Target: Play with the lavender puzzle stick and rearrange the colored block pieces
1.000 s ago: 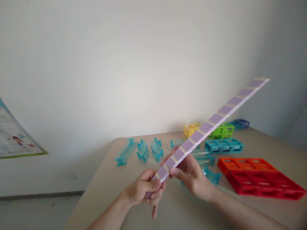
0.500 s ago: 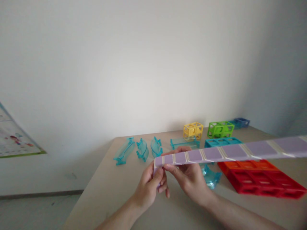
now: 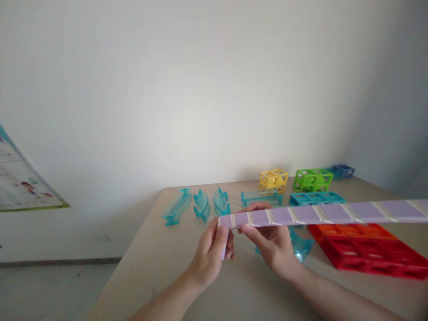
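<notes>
muted light on the wall (image 3: 187,111), brightest near its middle, shadowed at far right; poster (image 3: 30,178) print blurred.

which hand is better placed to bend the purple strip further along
Probably the right hand: it holds the purple strip past the bend, with its thumb at the lower edge. The left hand pinches the bent-down end, so seems better for steadying.

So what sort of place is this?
Perhaps a playroom or classroom, though I can't be sure: red and orange toy blocks lie on a table, and a cartoon poster hangs on the wall.
</notes>
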`<action>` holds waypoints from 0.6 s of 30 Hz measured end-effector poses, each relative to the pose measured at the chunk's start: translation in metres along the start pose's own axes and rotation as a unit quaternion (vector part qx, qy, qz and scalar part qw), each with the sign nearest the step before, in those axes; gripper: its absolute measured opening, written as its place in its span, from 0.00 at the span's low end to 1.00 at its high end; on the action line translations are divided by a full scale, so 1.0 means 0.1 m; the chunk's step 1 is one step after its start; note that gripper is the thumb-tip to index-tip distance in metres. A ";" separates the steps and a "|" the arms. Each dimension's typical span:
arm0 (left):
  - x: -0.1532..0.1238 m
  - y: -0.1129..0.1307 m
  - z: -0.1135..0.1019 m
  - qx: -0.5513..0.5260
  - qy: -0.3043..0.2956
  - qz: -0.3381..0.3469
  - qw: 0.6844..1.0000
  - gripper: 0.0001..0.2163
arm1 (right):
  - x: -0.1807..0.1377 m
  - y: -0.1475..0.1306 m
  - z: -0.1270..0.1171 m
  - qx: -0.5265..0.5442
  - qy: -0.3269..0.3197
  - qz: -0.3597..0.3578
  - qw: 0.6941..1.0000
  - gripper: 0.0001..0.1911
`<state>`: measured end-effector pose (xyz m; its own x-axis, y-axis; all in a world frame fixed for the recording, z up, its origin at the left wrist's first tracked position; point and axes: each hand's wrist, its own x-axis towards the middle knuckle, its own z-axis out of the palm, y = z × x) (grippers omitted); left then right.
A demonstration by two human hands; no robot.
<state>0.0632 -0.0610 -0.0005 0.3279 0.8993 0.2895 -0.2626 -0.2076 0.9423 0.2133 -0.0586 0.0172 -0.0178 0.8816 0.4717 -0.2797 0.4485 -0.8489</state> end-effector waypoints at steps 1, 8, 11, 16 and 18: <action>0.00 0.02 0.00 0.033 0.020 0.015 0.999 0.12 | 0.01 0.00 -0.01 -0.011 0.005 -0.007 1.000 0.16; 0.00 0.06 -0.05 0.106 0.044 0.066 0.991 0.11 | 0.01 0.02 -0.02 -0.070 0.002 -0.036 0.997 0.15; 0.01 0.06 -0.05 0.103 0.042 0.068 0.991 0.11 | 0.01 0.03 -0.04 -0.059 -0.006 -0.025 0.998 0.16; 0.03 0.07 -0.05 0.085 0.046 0.061 0.993 0.10 | 0.00 -0.01 -0.05 -0.048 -0.025 -0.026 0.998 0.15; 0.03 0.07 -0.05 0.073 0.037 0.065 0.994 0.09 | 0.00 -0.04 -0.04 -0.049 -0.036 -0.039 0.997 0.14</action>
<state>0.0575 -0.0578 0.0057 0.2311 0.8854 0.4033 -0.1614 -0.3739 0.9133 0.2184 -0.0596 0.0193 -0.0686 0.8318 0.5508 -0.1877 0.5314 -0.8260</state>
